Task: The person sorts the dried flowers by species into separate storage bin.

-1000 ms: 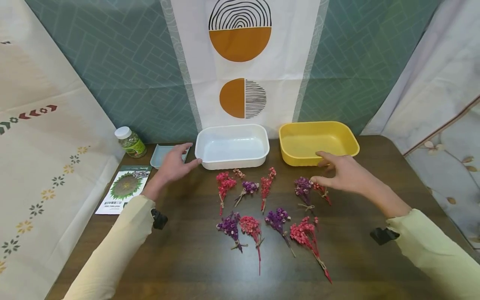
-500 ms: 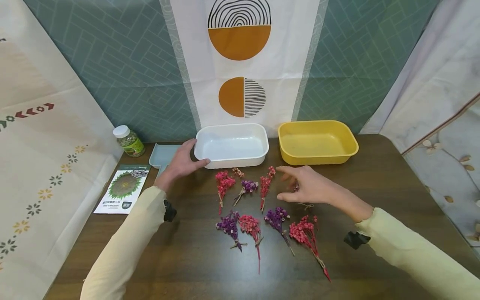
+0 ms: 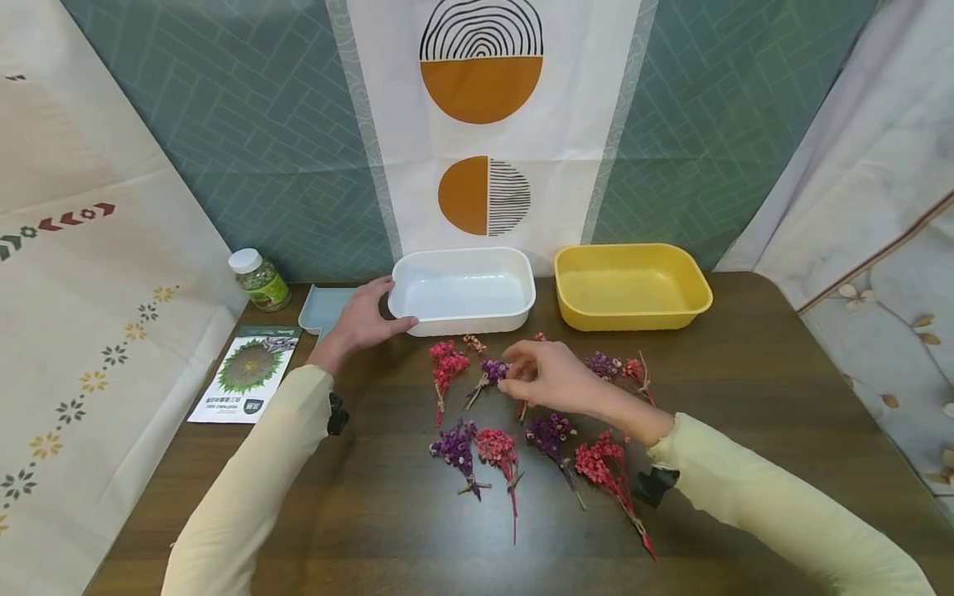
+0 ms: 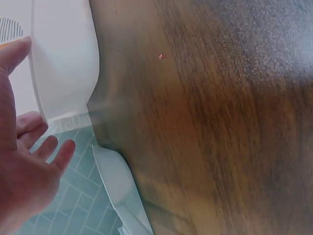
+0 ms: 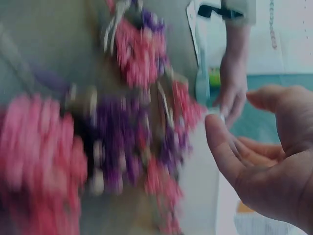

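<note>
There are four purple flower bunches (image 3: 455,447) and five pink-red flower bunches (image 3: 448,364), one of these mostly hidden; a small pale sprig (image 3: 474,343) may or may not be separate. I count one white basin (image 3: 469,324), one yellow basin (image 3: 633,321), one blue tray (image 3: 324,309), one jar (image 3: 261,283), one packet (image 3: 249,372) and two hands (image 3: 363,318).

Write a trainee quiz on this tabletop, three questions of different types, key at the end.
1. True or false: in the head view, the yellow tub stands to the right of the white tub.
2. Which is nearest the left hand? A) jar B) white tub C) yellow tub
3. Which hand is above the flower bunches, and is it holding one?

Key: 1. True. 2. B. 3. The right hand; no bunch shows in its grasp.
</note>
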Available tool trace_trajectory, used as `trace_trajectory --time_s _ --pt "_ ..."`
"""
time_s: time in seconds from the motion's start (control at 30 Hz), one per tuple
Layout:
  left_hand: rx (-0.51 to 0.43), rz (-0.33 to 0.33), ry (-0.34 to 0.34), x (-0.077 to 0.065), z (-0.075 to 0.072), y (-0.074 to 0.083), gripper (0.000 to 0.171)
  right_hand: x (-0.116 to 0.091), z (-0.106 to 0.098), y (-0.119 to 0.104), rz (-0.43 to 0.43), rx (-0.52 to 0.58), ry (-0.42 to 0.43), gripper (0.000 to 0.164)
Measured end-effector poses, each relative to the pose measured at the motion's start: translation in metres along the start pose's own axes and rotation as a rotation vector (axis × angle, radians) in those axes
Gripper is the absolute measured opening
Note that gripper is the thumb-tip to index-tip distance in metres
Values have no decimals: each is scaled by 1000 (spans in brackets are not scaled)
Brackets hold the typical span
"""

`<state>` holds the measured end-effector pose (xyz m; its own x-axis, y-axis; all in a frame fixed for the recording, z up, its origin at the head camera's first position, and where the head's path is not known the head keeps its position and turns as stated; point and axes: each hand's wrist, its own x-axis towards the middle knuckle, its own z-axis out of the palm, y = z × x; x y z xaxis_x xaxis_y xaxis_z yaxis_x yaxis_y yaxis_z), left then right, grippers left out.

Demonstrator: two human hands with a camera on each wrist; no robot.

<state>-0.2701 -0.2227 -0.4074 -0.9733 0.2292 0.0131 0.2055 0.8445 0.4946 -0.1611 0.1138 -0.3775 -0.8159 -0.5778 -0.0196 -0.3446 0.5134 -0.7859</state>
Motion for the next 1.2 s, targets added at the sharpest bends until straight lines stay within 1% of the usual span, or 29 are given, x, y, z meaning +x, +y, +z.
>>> trace_trajectory --time_s 0.1,0.17,0.23,0.3,0.37,0.47,0.7,0.97,1.2 --pt "5 -5 -3 1 0 -1 89 7 18 -8 57 126 -2 46" --pt "7 -11 -7 2 1 -1 89 11 30 -13 89 176 4 46" --pt "9 -15 -12 2 1 0 90 16 41 -17 102 197 18 48" --pt "8 -19 -15 2 1 1 90 20 50 -20 109 192 45 51" --pt "8 -21 -15 2 1 2 90 24 57 -22 110 179 76 54" --pt "7 -22 -15 1 1 4 90 31 65 -24 114 130 109 58" --pt "7 -18 -10 0 -1 5 88 47 79 -29 154 -18 157 68" --pt "13 -22 -10 -1 -3 5 88 65 94 -34 251 -137 137 84" --pt "4 -29 -10 -2 -3 6 88 78 105 -33 289 -224 136 84"
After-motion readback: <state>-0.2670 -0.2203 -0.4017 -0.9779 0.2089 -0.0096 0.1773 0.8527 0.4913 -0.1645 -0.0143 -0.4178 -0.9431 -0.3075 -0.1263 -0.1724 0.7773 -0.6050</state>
